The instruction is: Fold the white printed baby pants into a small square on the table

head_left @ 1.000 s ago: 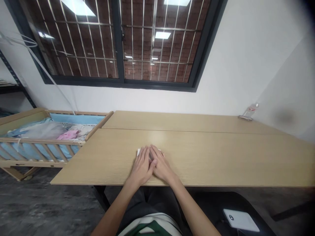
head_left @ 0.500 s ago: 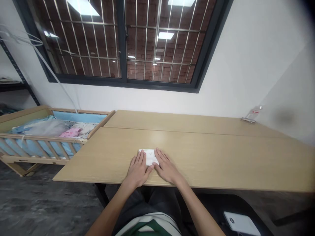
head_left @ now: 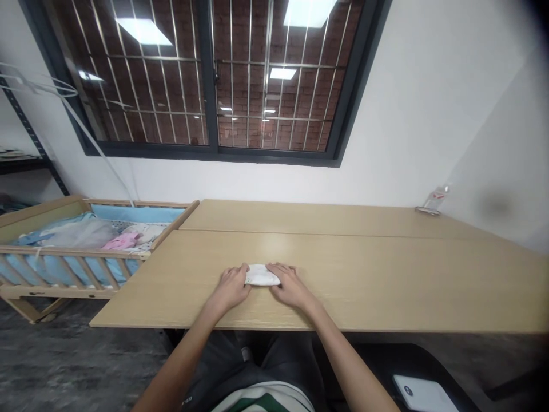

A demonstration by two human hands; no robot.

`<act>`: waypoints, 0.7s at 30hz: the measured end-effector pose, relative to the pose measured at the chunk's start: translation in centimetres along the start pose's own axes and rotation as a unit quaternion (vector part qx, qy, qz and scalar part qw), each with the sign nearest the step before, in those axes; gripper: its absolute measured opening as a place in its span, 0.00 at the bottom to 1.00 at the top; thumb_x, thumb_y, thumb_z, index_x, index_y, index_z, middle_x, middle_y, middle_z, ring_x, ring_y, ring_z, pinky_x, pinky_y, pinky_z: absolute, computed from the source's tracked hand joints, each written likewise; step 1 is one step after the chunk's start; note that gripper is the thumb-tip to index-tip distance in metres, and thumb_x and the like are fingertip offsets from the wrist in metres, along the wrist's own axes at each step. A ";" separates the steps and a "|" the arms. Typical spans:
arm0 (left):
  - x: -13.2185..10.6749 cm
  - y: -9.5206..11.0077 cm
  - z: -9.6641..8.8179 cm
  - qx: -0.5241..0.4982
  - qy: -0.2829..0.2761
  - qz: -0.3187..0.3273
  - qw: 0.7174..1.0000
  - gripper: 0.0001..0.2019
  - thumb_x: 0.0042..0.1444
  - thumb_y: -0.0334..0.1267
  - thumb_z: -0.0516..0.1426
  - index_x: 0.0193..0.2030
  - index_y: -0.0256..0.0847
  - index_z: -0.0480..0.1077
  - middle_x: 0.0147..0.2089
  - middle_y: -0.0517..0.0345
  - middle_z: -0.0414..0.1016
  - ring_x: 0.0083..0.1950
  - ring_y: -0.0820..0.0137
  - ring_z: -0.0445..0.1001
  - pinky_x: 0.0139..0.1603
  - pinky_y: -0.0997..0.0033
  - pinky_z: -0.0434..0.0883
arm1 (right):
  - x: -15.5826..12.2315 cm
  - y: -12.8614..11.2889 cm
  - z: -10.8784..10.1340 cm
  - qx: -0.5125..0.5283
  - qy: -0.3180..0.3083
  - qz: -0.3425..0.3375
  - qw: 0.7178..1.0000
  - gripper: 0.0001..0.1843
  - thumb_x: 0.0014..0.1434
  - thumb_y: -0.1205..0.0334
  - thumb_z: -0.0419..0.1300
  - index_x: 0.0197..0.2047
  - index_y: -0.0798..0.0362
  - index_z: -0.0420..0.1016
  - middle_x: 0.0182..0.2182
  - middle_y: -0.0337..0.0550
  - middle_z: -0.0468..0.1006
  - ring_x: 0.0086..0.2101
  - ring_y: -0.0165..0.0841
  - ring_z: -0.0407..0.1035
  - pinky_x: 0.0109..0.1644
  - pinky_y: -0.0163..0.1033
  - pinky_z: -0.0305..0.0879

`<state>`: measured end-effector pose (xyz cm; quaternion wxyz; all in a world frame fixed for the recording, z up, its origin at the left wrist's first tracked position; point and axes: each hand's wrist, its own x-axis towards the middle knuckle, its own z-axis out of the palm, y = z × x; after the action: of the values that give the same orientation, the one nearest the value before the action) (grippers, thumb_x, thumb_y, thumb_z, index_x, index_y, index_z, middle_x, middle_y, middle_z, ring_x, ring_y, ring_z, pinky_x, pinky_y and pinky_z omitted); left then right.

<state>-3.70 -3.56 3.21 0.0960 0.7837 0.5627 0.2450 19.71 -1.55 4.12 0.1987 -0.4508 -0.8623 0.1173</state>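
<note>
A small folded white cloth (head_left: 262,275) with faint marks is at the table's front part, between my two hands. My left hand (head_left: 234,289) grips its left end, fingers curled over the top and thumb at the near side. At the right end, my right hand (head_left: 290,286) holds it in the same way, thumb along the near edge. The cloth looks slightly raised at its near edge; whether it is fully off the wooden table (head_left: 364,280) I cannot tell. Its ends are hidden under my fingers.
To the left stands a wooden crib (head_left: 98,252) with blue lining and a pink cloth (head_left: 122,241). A clear bottle-like object (head_left: 436,197) lies at the back right. A white phone (head_left: 424,393) rests on a black seat (head_left: 386,360) below the table edge.
My hands were lying flat on the cloth with fingers stretched forward. Now the fingers are curled round its two ends, and the cloth appears narrower from front to back.
</note>
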 end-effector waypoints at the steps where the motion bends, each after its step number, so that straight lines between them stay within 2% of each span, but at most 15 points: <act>1: 0.2 -0.1 -0.3 -0.004 0.011 -0.005 1.000 0.16 0.56 0.30 0.55 0.52 0.40 0.70 0.50 0.46 0.80 0.55 0.56 0.76 0.61 0.56 0.64 | 0.4 0.2 0.0 0.012 0.016 -0.008 1.000 0.31 0.57 0.69 0.55 0.64 0.51 0.70 0.63 0.52 0.72 0.64 0.46 0.60 0.68 0.55 0.47; 3: 0.6 -0.1 -1.0 -0.020 0.038 -0.015 0.999 0.10 0.59 0.31 0.54 0.47 0.42 0.71 0.45 0.50 0.81 0.51 0.58 0.77 0.58 0.59 0.66 | 1.2 0.5 -0.2 0.056 0.045 -0.029 0.997 0.23 0.59 0.69 0.55 0.57 0.50 0.74 0.57 0.50 0.76 0.60 0.45 0.65 0.65 0.52 0.53; 6: 0.7 0.1 -1.9 -0.047 0.077 -0.026 0.996 0.07 0.64 0.37 0.52 0.44 0.42 0.71 0.43 0.52 0.80 0.47 0.61 0.78 0.51 0.64 0.69 | 2.7 0.8 -0.9 0.176 0.075 -0.031 0.981 0.11 0.63 0.60 0.57 0.49 0.51 0.73 0.48 0.48 0.79 0.49 0.42 0.72 0.55 0.46 0.64; 9: 0.5 0.3 -2.1 -0.147 0.112 -0.051 0.982 0.11 0.64 0.45 0.54 0.46 0.41 0.70 0.45 0.50 0.80 0.44 0.63 0.79 0.43 0.68 0.72 | 4.5 0.8 -1.9 0.321 0.103 0.007 0.941 0.15 0.64 0.50 0.57 0.49 0.50 0.66 0.39 0.43 0.76 0.38 0.36 0.71 0.42 0.40 0.68; 12: 0.3 0.5 -1.6 -0.263 0.120 -0.100 0.952 0.18 0.62 0.46 0.56 0.55 0.38 0.64 0.45 0.49 0.81 0.41 0.63 0.81 0.39 0.69 0.73 | 6.3 0.9 -2.6 0.395 0.097 0.049 0.912 0.22 0.63 0.48 0.59 0.55 0.49 0.60 0.32 0.36 0.72 0.31 0.33 0.68 0.36 0.38 0.66; 14: 0.1 0.7 -1.0 -0.246 0.087 -0.134 0.956 0.20 0.64 0.44 0.54 0.59 0.38 0.60 0.45 0.49 0.82 0.42 0.64 0.82 0.40 0.69 0.73 | 7.3 1.2 -2.7 0.394 0.074 0.073 0.913 0.25 0.61 0.50 0.62 0.56 0.49 0.60 0.29 0.33 0.70 0.28 0.31 0.67 0.34 0.36 0.64; 16: -0.1 1.0 -0.2 -0.192 0.050 -0.158 0.967 0.19 0.65 0.41 0.53 0.60 0.39 0.59 0.46 0.49 0.82 0.44 0.64 0.82 0.42 0.69 0.73 | 8.2 1.9 -2.1 0.383 0.057 0.094 0.917 0.24 0.59 0.52 0.65 0.54 0.50 0.62 0.28 0.33 0.71 0.28 0.31 0.68 0.32 0.36 0.64; 21: -0.6 2.4 1.0 -0.083 0.022 -0.183 0.979 0.16 0.64 0.37 0.53 0.58 0.39 0.63 0.49 0.45 0.80 0.50 0.58 0.80 0.48 0.65 0.70 | 10.0 3.8 1.2 0.388 0.039 0.144 0.910 0.20 0.56 0.56 0.67 0.47 0.51 0.65 0.27 0.34 0.73 0.26 0.31 0.68 0.29 0.35 0.64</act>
<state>-1.33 -4.87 3.20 0.1917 0.6510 0.6762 0.2867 16.75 8.79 3.95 0.3726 -0.4615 -0.6664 0.4518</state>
